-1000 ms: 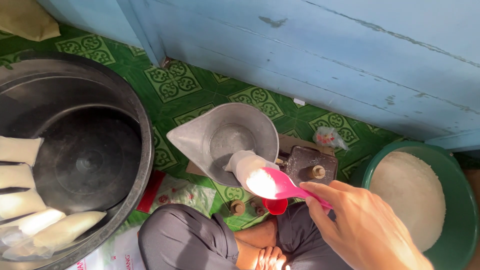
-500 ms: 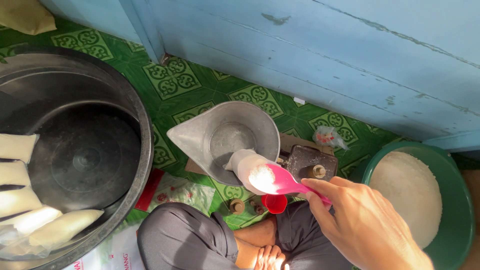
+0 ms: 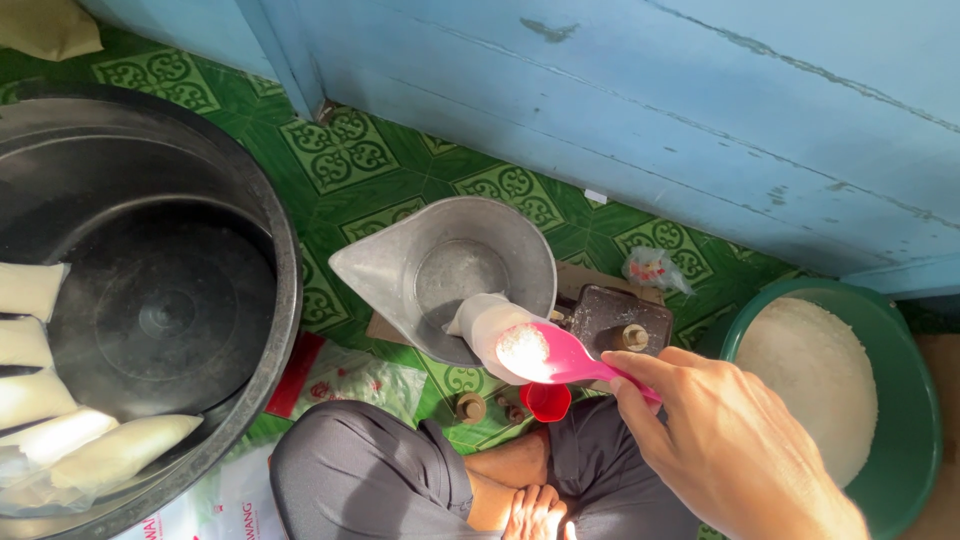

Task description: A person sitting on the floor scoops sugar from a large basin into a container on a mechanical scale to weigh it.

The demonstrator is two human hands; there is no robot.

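My right hand (image 3: 730, 450) grips the handle of a pink scoop (image 3: 575, 362) that carries a small heap of white grains (image 3: 522, 348). The scoop's tip rests at the mouth of a small clear plastic bag (image 3: 478, 322). That bag lies tilted in the metal pan (image 3: 400, 270) of a small scale (image 3: 610, 312). A green basin (image 3: 915, 400) heaped with white grains (image 3: 810, 380) stands just right of my hand. My left hand is out of sight. My crossed legs in dark shorts (image 3: 350, 480) fill the bottom of the view.
A big black tub (image 3: 285, 260) at the left holds several filled white packets (image 3: 110, 450) along its near side. A red cap (image 3: 545, 401) lies under the scoop. A small crumpled plastic bag (image 3: 650, 268) lies by the blue wooden wall (image 3: 650, 110). The floor is green patterned.
Almost nothing differs. The scoop stays at the bag's mouth, shifted very slightly toward the pan.
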